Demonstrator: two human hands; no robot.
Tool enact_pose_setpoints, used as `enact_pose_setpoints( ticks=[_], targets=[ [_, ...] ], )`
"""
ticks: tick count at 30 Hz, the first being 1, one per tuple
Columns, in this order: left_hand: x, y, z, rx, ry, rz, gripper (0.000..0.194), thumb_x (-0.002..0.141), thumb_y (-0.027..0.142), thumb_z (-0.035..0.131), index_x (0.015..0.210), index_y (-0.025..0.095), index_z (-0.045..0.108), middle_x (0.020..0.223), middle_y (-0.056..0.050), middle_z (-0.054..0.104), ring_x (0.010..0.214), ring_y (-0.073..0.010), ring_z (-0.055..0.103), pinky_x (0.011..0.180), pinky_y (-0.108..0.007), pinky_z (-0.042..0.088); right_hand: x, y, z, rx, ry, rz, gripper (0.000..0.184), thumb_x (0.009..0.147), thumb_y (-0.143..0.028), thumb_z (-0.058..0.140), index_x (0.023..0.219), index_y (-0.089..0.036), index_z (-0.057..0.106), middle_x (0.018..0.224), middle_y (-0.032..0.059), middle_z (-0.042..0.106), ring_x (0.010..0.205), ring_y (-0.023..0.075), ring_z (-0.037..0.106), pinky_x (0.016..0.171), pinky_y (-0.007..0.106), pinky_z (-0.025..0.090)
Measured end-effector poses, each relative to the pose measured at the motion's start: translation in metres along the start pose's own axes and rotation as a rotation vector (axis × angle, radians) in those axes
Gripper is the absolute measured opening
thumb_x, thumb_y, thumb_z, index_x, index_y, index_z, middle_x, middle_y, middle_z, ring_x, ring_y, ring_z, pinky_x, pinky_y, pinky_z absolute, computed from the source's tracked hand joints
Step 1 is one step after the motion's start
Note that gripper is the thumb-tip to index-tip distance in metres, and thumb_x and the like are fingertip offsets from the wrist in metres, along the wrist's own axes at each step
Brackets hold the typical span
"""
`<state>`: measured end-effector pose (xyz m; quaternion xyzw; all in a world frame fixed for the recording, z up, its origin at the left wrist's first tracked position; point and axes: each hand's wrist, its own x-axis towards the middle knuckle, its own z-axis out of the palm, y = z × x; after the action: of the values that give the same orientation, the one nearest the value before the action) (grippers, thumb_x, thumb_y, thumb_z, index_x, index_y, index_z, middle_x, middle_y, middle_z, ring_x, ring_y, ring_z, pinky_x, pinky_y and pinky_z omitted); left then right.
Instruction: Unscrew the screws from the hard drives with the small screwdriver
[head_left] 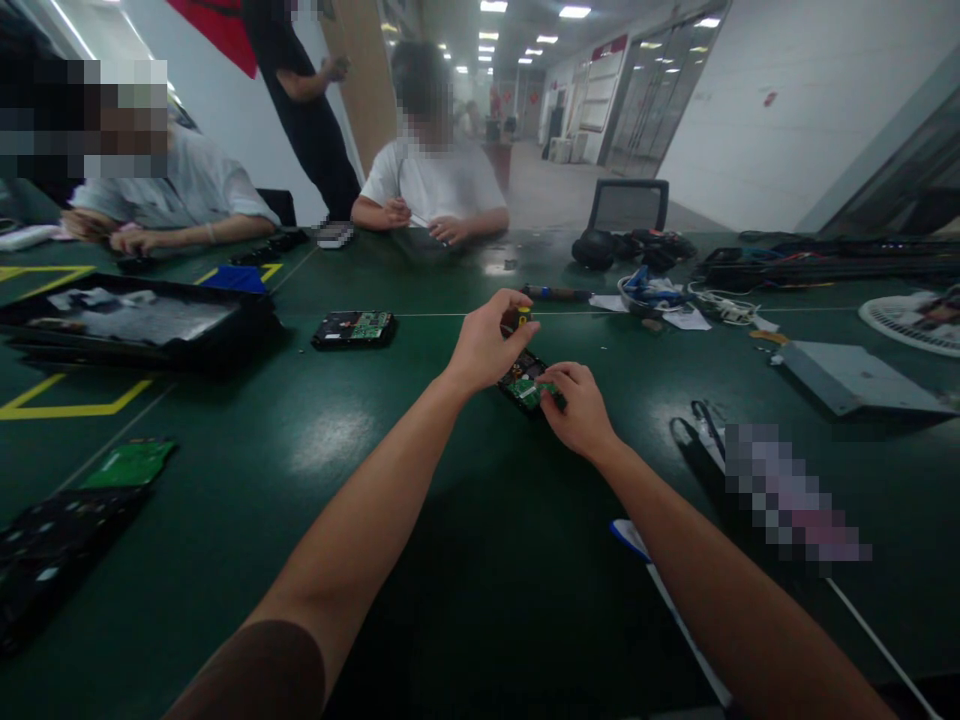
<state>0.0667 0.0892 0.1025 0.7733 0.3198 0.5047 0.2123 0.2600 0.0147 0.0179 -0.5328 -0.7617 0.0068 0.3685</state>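
Observation:
A hard drive (525, 385) lies on the green table with its green circuit board facing up. My left hand (487, 345) is at its far end, fingers closed around a small upright screwdriver (524, 316) with a yellow top; the shaft is hidden. My right hand (576, 408) is at the drive's right side, thumb and fingertips pinched at the edge of the board. Whether the board is loose from the drive cannot be made out. Another hard drive (354, 329), also board side up, lies to the left, apart from both hands.
Black trays (135, 320) and more drives with green boards (127, 465) lie left. A dark rod-like tool (559, 294), a bowl of blue items (651, 288) and a grey metal case (862, 375) are beyond and right. Co-workers sit across the table (427, 290).

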Motion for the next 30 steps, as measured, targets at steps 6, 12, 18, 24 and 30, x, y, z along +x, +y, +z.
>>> enact_pose_setpoints(
  ticks=[6,12,18,24,30],
  targets=[
    [0.003,-0.01,-0.015,0.243,0.03,-0.097,0.02,0.089,0.021,0.07,0.107,0.022,0.063,0.096,-0.005,0.073,0.084,-0.0189,0.067,0.08,-0.036,0.052,-0.003,0.022,0.003,-0.002,-0.003,0.258,0.041,0.1,-0.038,0.052,0.135,-0.016,0.059,0.135,0.0171,0.058,0.123,0.0299,0.058,0.106,0.049,0.049],
    [0.001,-0.027,-0.01,0.23,0.071,-0.114,0.023,0.083,0.017,0.074,0.103,0.023,0.064,0.096,-0.005,0.074,0.084,-0.0215,0.068,0.082,-0.039,0.053,-0.005,0.028,0.009,0.079,-0.041,0.305,0.039,0.103,-0.038,0.05,0.135,-0.018,0.058,0.132,0.0142,0.063,0.116,0.0257,0.064,0.102,0.045,0.052],
    [0.0,-0.029,-0.005,0.202,0.064,-0.1,0.024,0.081,0.015,0.075,0.101,0.024,0.064,0.094,-0.005,0.075,0.084,-0.0217,0.069,0.082,-0.04,0.054,-0.004,0.024,0.008,0.067,-0.022,0.291,0.035,0.102,-0.035,0.051,0.13,-0.018,0.061,0.127,0.0134,0.066,0.113,0.0256,0.065,0.1,0.045,0.053],
    [0.001,-0.024,-0.004,0.19,0.024,-0.125,0.025,0.083,0.013,0.074,0.103,0.024,0.064,0.099,-0.006,0.076,0.087,-0.0219,0.07,0.084,-0.04,0.055,-0.004,0.02,0.005,0.04,0.01,0.252,0.033,0.099,-0.028,0.05,0.128,-0.017,0.062,0.122,0.0144,0.067,0.107,0.0261,0.067,0.096,0.045,0.055],
    [0.001,-0.027,-0.004,0.184,0.02,-0.128,0.025,0.085,0.012,0.072,0.106,0.022,0.063,0.101,-0.007,0.074,0.09,-0.0223,0.07,0.086,-0.041,0.055,-0.008,0.008,0.002,0.01,-0.022,0.252,0.035,0.094,-0.016,0.049,0.127,-0.018,0.062,0.124,0.0131,0.066,0.103,0.0236,0.067,0.092,0.041,0.056]
  ],
)
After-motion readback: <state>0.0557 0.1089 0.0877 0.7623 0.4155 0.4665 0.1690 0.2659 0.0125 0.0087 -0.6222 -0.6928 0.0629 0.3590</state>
